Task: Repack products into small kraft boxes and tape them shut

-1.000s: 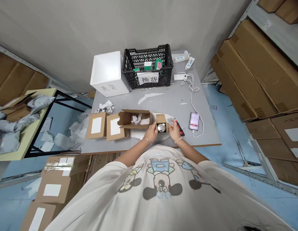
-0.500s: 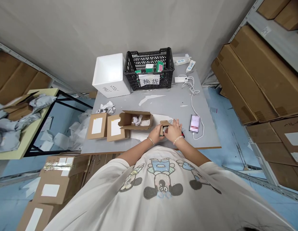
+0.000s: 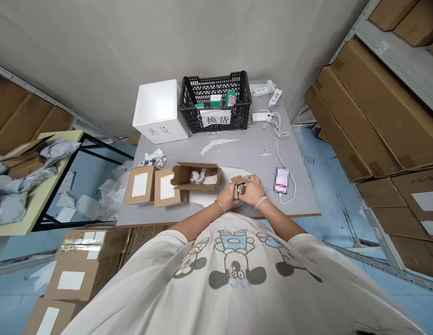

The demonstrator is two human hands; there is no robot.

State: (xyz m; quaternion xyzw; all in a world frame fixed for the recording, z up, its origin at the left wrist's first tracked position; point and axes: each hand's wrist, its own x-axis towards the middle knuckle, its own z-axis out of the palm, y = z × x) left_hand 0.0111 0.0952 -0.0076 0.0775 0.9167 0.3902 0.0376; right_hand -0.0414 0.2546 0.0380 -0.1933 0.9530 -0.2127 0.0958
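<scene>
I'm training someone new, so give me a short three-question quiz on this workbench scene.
1. True or false: the left hand and the right hand both touch the small cardboard box.
2. Which wrist wears the beaded bracelet?
3. What stands directly left of the black plastic crate?

Key: 1. True. 2. The right wrist. 3. The white foam box.
</scene>
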